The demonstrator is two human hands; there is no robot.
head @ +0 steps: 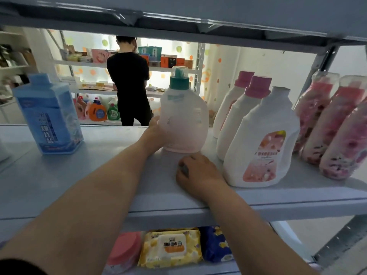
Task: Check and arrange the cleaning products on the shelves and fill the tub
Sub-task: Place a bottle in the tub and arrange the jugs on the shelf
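Grey metal shelf [79, 185] across the middle of the frame; beyond it, upper centre, a person in black [129, 86] facing more stocked racks. At centre, standing on the shelf: teal-capped bottle [183, 116], pale and translucent, upright. Gripped low on its left flank by the left hand [156, 128], thumb forward, fingers wrapped behind. Just below and right of its base, the right hand [198, 173] resting knuckles-up on the shelf, fingers curled; something small and dark at the thumb, too blurred to say whether held. To the right, a row of white pink-capped bottles [262, 135], then clear bottles of pink contents [337, 126] at the frame's right edge. At left, well apart, a blue carton [49, 114]. On the lower shelf, bottom centre, a yellow wipes pack [170, 248]. No tub in view.

Judged step: arranging, namely placing or squaring this one bottle in the gap beside the white row. Next move, likely: slide or turn it in line with its neighbours, label outward, without knocking the nearest white bottle, then let go. Filling the tub apparently not begun.
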